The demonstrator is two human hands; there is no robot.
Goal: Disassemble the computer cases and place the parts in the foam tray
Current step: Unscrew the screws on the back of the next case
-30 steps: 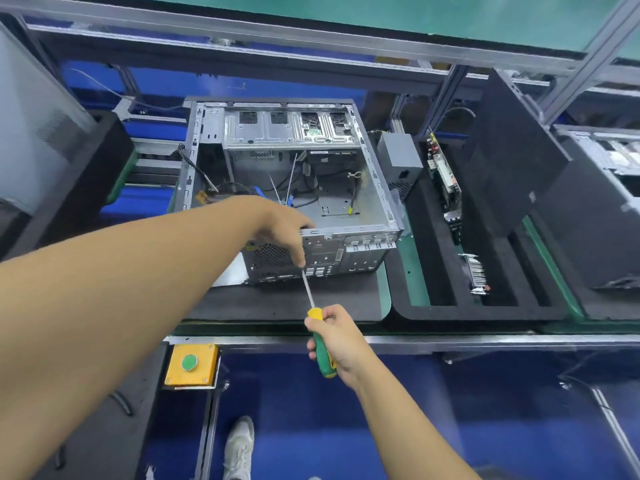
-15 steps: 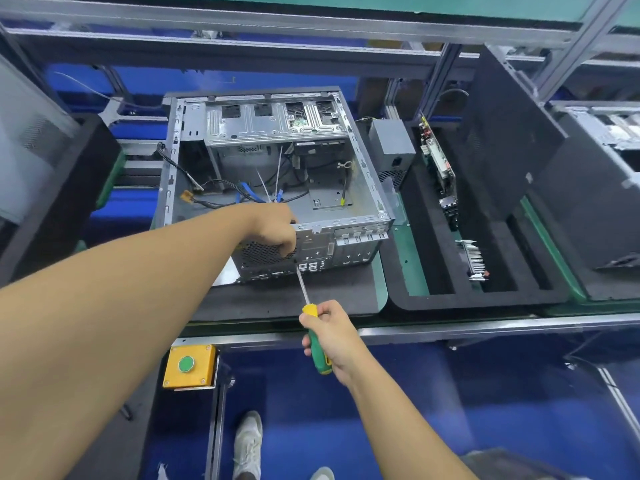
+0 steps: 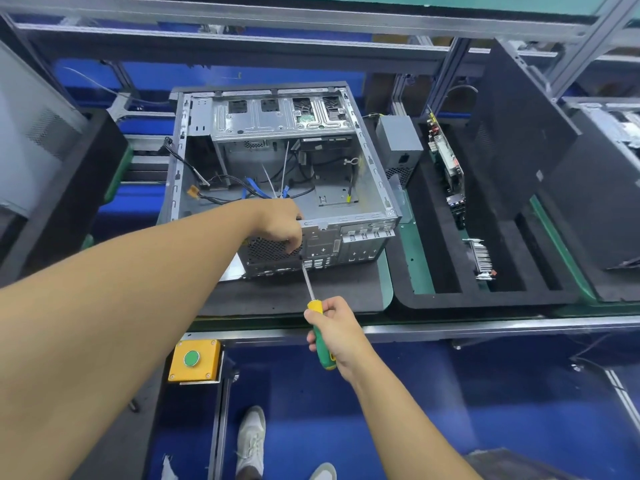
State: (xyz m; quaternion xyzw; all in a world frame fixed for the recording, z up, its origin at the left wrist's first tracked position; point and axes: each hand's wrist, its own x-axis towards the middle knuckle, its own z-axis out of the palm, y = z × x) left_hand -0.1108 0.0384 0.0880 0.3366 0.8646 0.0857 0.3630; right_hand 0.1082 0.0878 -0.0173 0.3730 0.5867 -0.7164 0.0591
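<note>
An open grey computer case (image 3: 346, 188) lies on its side on a dark mat, loose cables and a drive cage inside. My left hand (image 3: 282, 225) grips the near rear edge of the case beside the fan grille. My right hand (image 3: 334, 327) holds a green and yellow screwdriver (image 3: 317, 311); its shaft points up at the rear panel just under my left hand's fingers. To the right sits the black foam tray (image 3: 408, 292), with a grey power supply (image 3: 398, 147), a circuit board (image 3: 446, 157) and a heatsink-like part (image 3: 481, 259) in its slots.
A yellow box with a green button (image 3: 194, 360) hangs off the bench front. A black side panel (image 3: 516, 140) leans in the tray. Another case (image 3: 609, 126) stands far right, a grey panel (image 3: 31, 140) and black foam far left. An aluminium frame rail runs overhead.
The view shifted slightly, so the case sits lower and more central. My left hand stays on the rear edge and the screwdriver stays against the panel.
</note>
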